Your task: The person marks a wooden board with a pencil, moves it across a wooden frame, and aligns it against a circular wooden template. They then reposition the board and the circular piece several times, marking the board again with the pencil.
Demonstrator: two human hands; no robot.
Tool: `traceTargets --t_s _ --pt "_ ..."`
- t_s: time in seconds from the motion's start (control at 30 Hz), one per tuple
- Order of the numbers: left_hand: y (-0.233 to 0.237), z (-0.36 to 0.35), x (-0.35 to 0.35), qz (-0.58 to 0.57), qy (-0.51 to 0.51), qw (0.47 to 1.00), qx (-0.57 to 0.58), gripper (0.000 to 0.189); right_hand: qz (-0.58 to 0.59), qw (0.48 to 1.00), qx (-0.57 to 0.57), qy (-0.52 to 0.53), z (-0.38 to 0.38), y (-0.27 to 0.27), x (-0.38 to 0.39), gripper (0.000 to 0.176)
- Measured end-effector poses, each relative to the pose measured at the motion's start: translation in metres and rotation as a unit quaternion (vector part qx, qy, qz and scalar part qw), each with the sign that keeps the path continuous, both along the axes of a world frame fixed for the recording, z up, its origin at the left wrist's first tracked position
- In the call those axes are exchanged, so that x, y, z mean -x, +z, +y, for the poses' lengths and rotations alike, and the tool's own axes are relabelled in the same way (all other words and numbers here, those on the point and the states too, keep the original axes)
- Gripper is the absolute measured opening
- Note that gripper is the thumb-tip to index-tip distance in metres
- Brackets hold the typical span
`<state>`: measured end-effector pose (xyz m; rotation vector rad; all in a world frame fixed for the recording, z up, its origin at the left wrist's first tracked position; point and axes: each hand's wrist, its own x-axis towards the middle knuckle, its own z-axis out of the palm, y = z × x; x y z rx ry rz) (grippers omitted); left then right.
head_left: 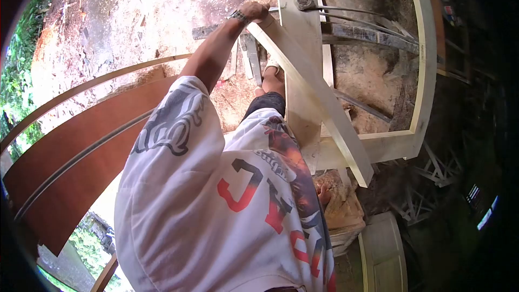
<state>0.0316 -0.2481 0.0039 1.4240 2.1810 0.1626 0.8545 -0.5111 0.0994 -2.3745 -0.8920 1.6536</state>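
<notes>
My left hand, with a watch on the wrist, is closed at the upper end of a pale wooden board. This board slants across a wide upright plank and over the lower rail of a wooden frame. A thin metal piece shows between my fingers and the plank's edge. A dark hammer-like head rests on the plank near its top. Of my right hand, only a patch of skin beside my shirt might belong to it; I cannot tell its grip.
A curved reddish-brown panel stands at the left. Beneath the frame runs a worn metal or wood bar over dusty ground. At the lower right are a dusty wooden block and a pale panel. My foot is beside the plank.
</notes>
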Motion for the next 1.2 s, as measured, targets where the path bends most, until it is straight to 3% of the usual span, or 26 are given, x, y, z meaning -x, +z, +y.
traceTargets --t_s 0.13,0.17,0.23,0.3,0.33,0.4,0.5,0.6,0.63,0.73,0.77,0.8,0.87,0.93,1.0,1.07,1.1,1.2 --pt "0.012 -0.015 -0.006 -0.04 0.081 0.995 -0.04 0.064 -0.013 1.0 0.001 -0.023 -0.001 0.01 0.018 0.048" --pt "0.052 -0.015 -0.012 -0.072 0.105 0.99 0.06 0.058 -0.006 1.0 -0.009 -0.009 -0.001 0.008 0.017 0.048" --pt "0.049 -0.041 -0.01 -0.083 0.049 0.995 -0.03 0.06 0.007 0.999 -0.03 0.019 -0.001 0.002 0.014 0.049" --pt "0.041 -0.058 -0.015 -0.136 0.099 0.982 -0.085 0.066 0.015 1.0 -0.001 0.004 0.005 -0.002 0.017 0.05" --pt "0.029 -0.068 -0.019 -0.095 0.081 0.978 -0.168 0.066 0.018 1.0 0.014 -0.005 0.007 -0.004 0.017 0.05" --pt "0.042 -0.063 -0.019 -0.103 0.119 0.984 -0.084 0.064 0.059 0.998 -0.01 -0.011 0.004 -0.022 0.008 0.05" --pt "0.055 -0.063 -0.024 -0.138 0.119 0.974 -0.133 0.075 0.06 0.997 -0.029 -0.038 0.012 -0.011 0.02 0.049" --pt "0.072 -0.062 -0.023 -0.127 0.092 0.981 -0.116 0.065 0.047 0.997 -0.06 -0.006 0.017 0.012 0.049 0.048" --pt "0.025 -0.06 -0.009 -0.131 0.036 0.982 -0.13 0.048 0.043 0.996 -0.074 0.021 0.018 0.018 0.056 0.048" --pt "0.022 -0.05 -0.006 -0.05 -0.023 0.995 -0.08 0.036 0.074 0.997 -0.02 -0.026 -0.002 0.003 0.04 0.048" --pt "0.029 -0.056 -0.01 0.001 -0.048 0.991 -0.126 0.031 0.066 0.998 -0.015 -0.02 -0.005 0.001 0.037 0.048" --pt "0.018 -0.055 -0.01 -0.019 -0.016 0.993 -0.119 0.026 0.057 0.998 -0.011 -0.012 -0.006 0.003 0.036 0.048" --pt "0.018 -0.062 -0.014 -0.062 0.027 0.984 -0.165 0.031 0.041 0.999 -0.006 0.0 -0.002 0.007 0.036 0.048" --pt "0.034 -0.06 -0.016 -0.1 0.067 0.986 -0.118 0.046 0.026 1.0 -0.002 0.011 0.005 0.014 0.034 0.048" --pt "-0.02 -0.056 -0.009 -0.101 0.034 0.981 -0.165 0.039 0.01 1.0 0.002 0.025 0.013 0.022 0.032 0.048" --pt "0.042 -0.068 -0.02 -0.09 0.055 0.978 -0.18 0.04 -0.002 0.999 0.006 0.036 0.023 0.03 0.033 0.048" --pt "0.044 -0.067 -0.021 -0.121 0.083 0.971 -0.188 0.046 -0.008 0.999 0.004 0.043 0.029 0.034 0.037 0.048" --pt "-0.001 -0.058 -0.018 -0.156 0.109 0.968 -0.165 0.06 -0.018 0.998 -0.018 0.059 0.047 0.044 0.049 0.047"
